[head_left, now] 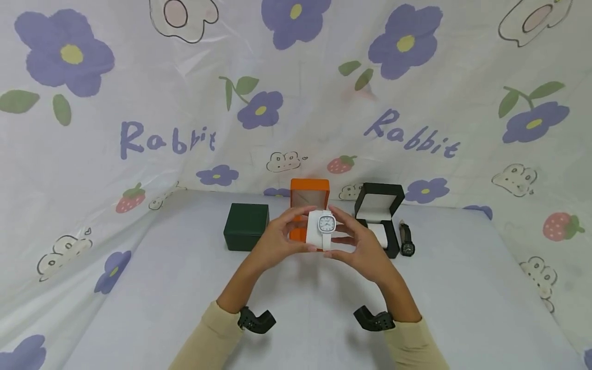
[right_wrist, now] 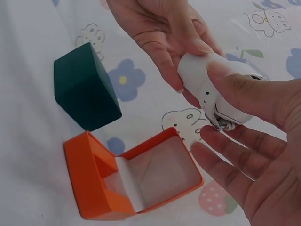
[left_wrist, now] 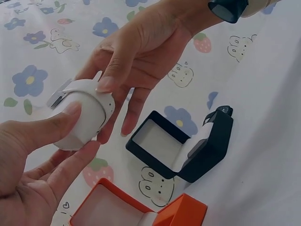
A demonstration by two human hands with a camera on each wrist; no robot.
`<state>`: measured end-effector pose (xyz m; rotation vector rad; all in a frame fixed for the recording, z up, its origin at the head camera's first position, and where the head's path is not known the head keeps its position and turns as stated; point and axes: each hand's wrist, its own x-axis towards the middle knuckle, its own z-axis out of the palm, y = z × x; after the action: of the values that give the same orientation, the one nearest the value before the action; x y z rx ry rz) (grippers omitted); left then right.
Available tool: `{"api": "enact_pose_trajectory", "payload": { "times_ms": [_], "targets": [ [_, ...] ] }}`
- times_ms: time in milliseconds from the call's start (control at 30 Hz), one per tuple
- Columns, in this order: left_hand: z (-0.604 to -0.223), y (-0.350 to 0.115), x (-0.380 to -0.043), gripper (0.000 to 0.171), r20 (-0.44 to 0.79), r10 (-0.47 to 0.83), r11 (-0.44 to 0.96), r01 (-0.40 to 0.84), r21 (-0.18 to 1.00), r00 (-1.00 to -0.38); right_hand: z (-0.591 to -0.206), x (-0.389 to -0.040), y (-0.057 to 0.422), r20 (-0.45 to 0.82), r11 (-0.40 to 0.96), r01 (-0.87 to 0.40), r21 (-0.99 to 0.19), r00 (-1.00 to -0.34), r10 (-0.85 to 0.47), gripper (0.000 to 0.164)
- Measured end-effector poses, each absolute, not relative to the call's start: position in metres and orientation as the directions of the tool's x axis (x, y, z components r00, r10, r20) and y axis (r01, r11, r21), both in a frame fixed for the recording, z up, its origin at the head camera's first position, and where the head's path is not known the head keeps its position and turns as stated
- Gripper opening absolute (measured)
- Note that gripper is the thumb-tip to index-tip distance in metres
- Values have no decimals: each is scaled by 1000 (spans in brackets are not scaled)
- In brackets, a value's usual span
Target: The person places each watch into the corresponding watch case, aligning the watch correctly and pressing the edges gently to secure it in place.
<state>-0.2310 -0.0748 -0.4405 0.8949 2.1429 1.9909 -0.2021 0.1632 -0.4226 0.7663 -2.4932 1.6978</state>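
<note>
A white wristwatch (head_left: 327, 224) with a squarish dial is wrapped round a white watch cushion (head_left: 313, 229), raised in front of the open orange box (head_left: 310, 186). My left hand (head_left: 280, 237) grips the cushion's left end between thumb and fingers. From the other side my right hand (head_left: 363, 241) pinches the watch and cushion, its thumb on the white strap (left_wrist: 89, 88) in the left wrist view. The strap's holes and buckle (right_wrist: 223, 123) show in the right wrist view. In that view the orange box's lid (right_wrist: 164, 172) stands up, showing a pale lining.
A closed dark green box (head_left: 246, 226) stands to the left of the orange one. To the right, an open black box (head_left: 393, 239) holds a white cushion (head_left: 378, 235), and a black watch (head_left: 407, 241) lies beside it. A patterned cloth (head_left: 296, 77) hangs behind the white table (head_left: 185, 308).
</note>
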Motion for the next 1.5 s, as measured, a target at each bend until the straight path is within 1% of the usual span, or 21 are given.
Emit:
{"api": "enact_pose_trajectory", "payload": {
  "times_ms": [167,333,567,800,1033,1233,1300,1500],
  "targets": [
    [-440,-77,-233,78,340,491,-53,363,930,-802,-421,-201,165,312,243,-414,-877,-876,-369,95],
    [-440,-76,-233,77,359,477,-59,378,924,-803,-420,-200,165,329,232,-426,-875,-873,-360,94],
    [-437,-74,-232,76,369,476,-76,380,922,-799,-421,-202,167,393,220,-490,-844,-842,-369,90],
    [-439,-70,-232,77,388,458,-79,398,914,-800,-422,-202,167,382,221,-469,-855,-858,-343,90],
    [-443,-68,-231,77,404,441,-71,417,906,-802,-422,-202,166,332,250,-426,-870,-879,-343,92],
    [-442,-70,-230,76,406,436,-67,421,905,-803,-423,-201,164,339,270,-428,-862,-884,-321,81],
    [-442,-70,-230,76,405,436,-68,419,905,-804,-423,-201,163,350,258,-431,-864,-885,-307,78],
    [-443,-70,-231,75,410,431,-69,424,903,-804,-422,-200,161,365,196,-433,-880,-879,-306,76]
  ]
}}
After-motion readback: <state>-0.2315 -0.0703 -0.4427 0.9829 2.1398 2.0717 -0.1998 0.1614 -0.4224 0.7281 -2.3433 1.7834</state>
